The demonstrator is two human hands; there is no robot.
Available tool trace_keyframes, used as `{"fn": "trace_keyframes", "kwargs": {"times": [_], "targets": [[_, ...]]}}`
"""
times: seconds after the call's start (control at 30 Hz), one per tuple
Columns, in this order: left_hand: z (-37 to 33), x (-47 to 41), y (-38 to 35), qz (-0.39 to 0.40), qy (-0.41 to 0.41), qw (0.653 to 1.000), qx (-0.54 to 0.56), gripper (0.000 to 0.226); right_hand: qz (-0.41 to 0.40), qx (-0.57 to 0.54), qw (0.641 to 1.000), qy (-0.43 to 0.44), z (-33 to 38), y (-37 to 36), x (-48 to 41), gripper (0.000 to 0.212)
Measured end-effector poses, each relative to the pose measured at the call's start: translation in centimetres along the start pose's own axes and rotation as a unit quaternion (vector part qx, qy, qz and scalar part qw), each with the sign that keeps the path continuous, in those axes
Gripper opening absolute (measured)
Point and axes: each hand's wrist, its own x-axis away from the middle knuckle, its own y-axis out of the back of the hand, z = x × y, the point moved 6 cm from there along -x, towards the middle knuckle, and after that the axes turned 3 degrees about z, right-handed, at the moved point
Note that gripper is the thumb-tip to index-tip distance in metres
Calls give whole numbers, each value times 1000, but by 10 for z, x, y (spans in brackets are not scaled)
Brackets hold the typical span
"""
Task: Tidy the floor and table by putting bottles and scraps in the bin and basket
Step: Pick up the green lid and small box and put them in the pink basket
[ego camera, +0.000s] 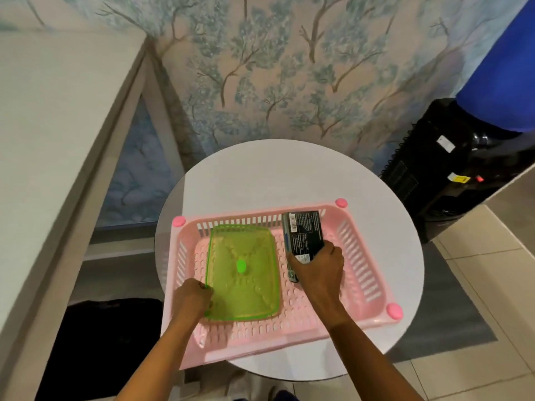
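A pink slotted plastic basket (364,256) rests on a round white table (275,175). Inside it on the left lies a translucent green rectangular lid (246,273) with a small green knob. My left hand (192,299) grips the lid's near left edge. On the right side of the basket a black box (305,234) with white print and a barcode leans toward the far wall. My right hand (318,273) is closed around the box's near end.
A large white table (52,140) fills the left side. A black bin or bag (110,342) sits on the floor below it. A black water dispenser (451,163) with a blue bottle (503,76) stands at the right. Tiled floor and a grey mat lie lower right.
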Motion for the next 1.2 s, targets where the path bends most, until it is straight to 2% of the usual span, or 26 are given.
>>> {"fn": "trace_keyframes", "kwargs": {"times": [0.17,0.4,0.5,0.6,0.67,0.73,0.8,0.83,0.97,1.2], "targets": [[-1,1,-2,-42,19,997,-67,20,83,49,995,-4,-5,-16,-15,76],[0,-1,-6,-79,25,978,-191,25,150,91,984,-27,-15,-30,-34,96],[-8,5,-5,-132,-9,963,-234,26,177,105,978,-28,-20,-38,-34,99],[-23,13,-8,-189,-80,934,-292,41,209,106,972,-29,-25,-47,-30,104],[-31,12,-17,-164,-141,928,-305,57,220,109,969,-22,-27,-51,-28,105],[-35,8,-36,-75,-193,936,-284,73,228,116,966,-15,-29,-55,-26,108],[-35,7,-53,14,-178,954,-242,86,232,126,964,-8,-28,-57,-26,109],[-33,6,-58,28,-168,954,-246,87,232,129,964,-8,-27,-58,-27,109],[-25,1,-63,2,-142,934,-327,75,234,146,961,2,-20,-62,-30,107],[-17,4,-57,-25,-102,949,-298,68,247,147,958,12,-6,-77,-31,105]]}}
